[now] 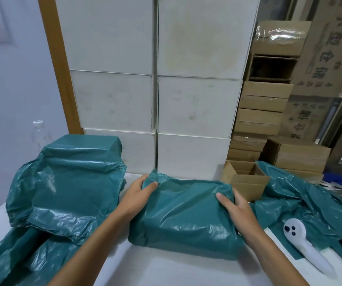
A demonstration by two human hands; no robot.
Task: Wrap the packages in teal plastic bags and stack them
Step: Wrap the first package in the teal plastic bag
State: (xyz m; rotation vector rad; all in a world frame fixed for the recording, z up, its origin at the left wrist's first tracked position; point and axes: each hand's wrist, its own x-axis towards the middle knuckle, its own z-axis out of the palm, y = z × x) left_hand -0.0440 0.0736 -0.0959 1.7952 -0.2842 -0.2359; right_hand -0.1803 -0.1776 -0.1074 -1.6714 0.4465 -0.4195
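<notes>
While both hands clamp the teal-wrapped package (186, 215) between them on the surface (166, 271), left hand (137, 195) and right hand (234, 205) fingers closed on its ends, the loose bag flap beyond the left fingers could unfold if released, and the stack of wrapped packages (69, 182) further left looks slippery.

Soft even indoor light, glare on the teal plastic (62, 215), wide-angle bending at edges, corners perhaps slightly blurred
</notes>
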